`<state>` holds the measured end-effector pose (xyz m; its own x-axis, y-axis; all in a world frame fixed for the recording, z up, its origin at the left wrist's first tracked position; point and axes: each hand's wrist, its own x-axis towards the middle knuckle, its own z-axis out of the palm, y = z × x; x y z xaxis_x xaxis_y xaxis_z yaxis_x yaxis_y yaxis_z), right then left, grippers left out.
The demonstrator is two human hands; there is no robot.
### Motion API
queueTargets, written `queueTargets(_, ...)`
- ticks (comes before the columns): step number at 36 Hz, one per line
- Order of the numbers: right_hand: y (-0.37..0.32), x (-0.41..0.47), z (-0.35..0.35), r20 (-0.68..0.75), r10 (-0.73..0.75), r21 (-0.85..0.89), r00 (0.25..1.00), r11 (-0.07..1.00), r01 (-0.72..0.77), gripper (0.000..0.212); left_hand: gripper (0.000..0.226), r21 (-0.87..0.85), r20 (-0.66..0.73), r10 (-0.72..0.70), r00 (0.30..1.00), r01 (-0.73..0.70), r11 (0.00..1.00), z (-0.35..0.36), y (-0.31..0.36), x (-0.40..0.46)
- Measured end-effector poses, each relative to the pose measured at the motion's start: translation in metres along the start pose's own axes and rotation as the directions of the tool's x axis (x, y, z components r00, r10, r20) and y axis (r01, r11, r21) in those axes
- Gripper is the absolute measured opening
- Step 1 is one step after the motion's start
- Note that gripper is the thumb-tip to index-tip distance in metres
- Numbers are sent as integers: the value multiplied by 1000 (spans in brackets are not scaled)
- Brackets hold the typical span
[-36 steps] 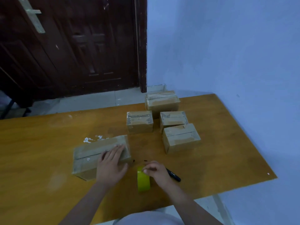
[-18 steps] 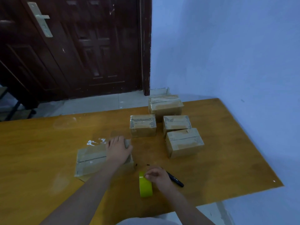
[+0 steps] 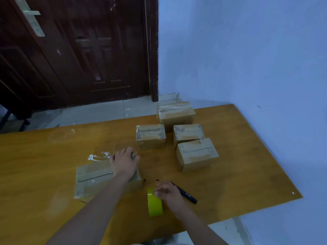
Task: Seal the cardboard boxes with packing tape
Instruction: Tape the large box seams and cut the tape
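Observation:
A long cardboard box (image 3: 93,177) with clear tape over its top lies on the wooden table (image 3: 44,156) in front of me. My left hand (image 3: 124,161) grips its far right end, fingers curled over the edge. A yellow-green roll of packing tape (image 3: 154,203) stands on its edge near the table's front. My right hand (image 3: 168,192) holds the roll at its top with curled fingers. Several smaller taped boxes stand further back: one in the middle (image 3: 150,136), one at the right (image 3: 197,154), one behind it (image 3: 188,133) and one at the far edge (image 3: 176,113).
A black marker (image 3: 185,194) lies just right of my right hand. White tape scraps (image 3: 97,156) stick to the table behind the long box. A blue wall runs along the right side; a dark wooden door (image 3: 79,50) stands beyond the table.
My left hand has slid along the long box from its top to the far right end. The right hand and the tape roll have stayed in place.

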<state>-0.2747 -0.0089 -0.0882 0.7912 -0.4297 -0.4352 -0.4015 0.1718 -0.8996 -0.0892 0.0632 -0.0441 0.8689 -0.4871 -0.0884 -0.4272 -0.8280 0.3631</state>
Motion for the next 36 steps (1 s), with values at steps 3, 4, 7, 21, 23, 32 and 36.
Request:
queueTargets(3,-1,0,0,-6,-1,13,1000,1000,1,9,10,16,8,-33,999,33,999,0,2,3)
queueTargets(4,-1,-1,0,-7,1,16,1000,1000,-1,10,11,18,9,-43,999,43,999,0,3,3)
queueTargets(7,0,-1,0,1,11,37,1000,999,-11,13,15,33,1,-54,999,54,998,1,5,3)
queueTargets(21,-2,2,0,-1,16,34,1000,999,-16,16,35,148,2,14,1000,-14,989,6,3,2)
queueTargets(23,-3,2,0,-3,20,35,1000,999,-20,17,33,154,-7,26,1000,-25,988,7,2,2)
queueTargets(32,-7,0,-2,17,39,8,999,999,-39,19,20,8,-45,143,989,-143,990,16,-4,2)
queueTargets(36,-9,2,-3,37,11,-30,999,999,-10,27,33,-129,-257,336,906,-377,917,9,-15,0)
